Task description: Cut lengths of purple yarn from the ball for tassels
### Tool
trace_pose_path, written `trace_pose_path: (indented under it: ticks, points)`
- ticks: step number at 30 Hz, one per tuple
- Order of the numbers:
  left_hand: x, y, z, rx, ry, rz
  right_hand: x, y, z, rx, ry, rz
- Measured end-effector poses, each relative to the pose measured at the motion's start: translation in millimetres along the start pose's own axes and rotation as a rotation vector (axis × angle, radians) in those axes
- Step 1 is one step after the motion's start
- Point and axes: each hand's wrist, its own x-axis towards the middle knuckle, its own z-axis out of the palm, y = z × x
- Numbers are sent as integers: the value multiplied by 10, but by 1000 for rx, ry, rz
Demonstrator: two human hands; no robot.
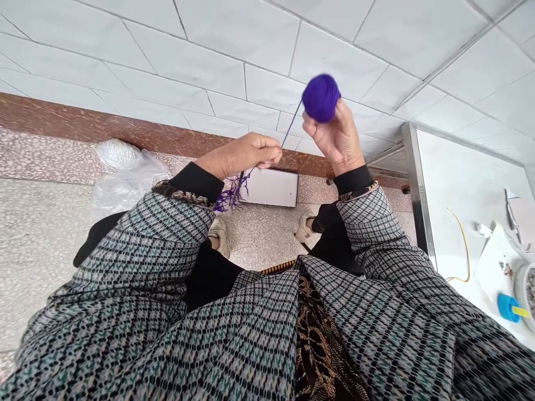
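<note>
My right hand (336, 139) is raised in front of the white tiled wall, its fingers closed round a purple ball of yarn (321, 97). A purple strand (291, 125) runs from the ball down to my left hand (246, 156), which pinches it in a closed fist. A loose tangle of purple yarn (229, 196) hangs below my left hand. Both arms wear checked jacket sleeves over black cuffs.
A clear plastic bag (125, 172) lies on the speckled floor at the left. A white flat board (271, 187) leans at the brown skirting. At the right stands a white table (455, 184) with a yellow cord, paper scraps and a blue cap (507, 306). My shoes show below.
</note>
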Motion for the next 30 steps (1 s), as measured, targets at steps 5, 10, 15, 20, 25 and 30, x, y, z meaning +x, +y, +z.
trace_pose_path:
  ticks: [5, 10, 15, 20, 25, 30]
  points:
    - [-7, -1, 88, 31, -160, -1, 54, 79, 82, -438, 149, 53]
    - [-36, 10, -14, -105, -7, -13, -138, -84, -89, -539, -533, 318]
    - [-14, 22, 26, -226, 20, -29, -253, -199, -96, -77, -455, 213]
    - [43, -216, 22, -231, -99, 108, -117, -89, -186, 267, -168, 68]
    - [13, -592, -124, -95, -192, 122, -72, -298, -551, 1148, 49, -319]
    - [-147, -1044, -219, -42, -181, -138, -449, -1105, -575, 2295, 233, -308]
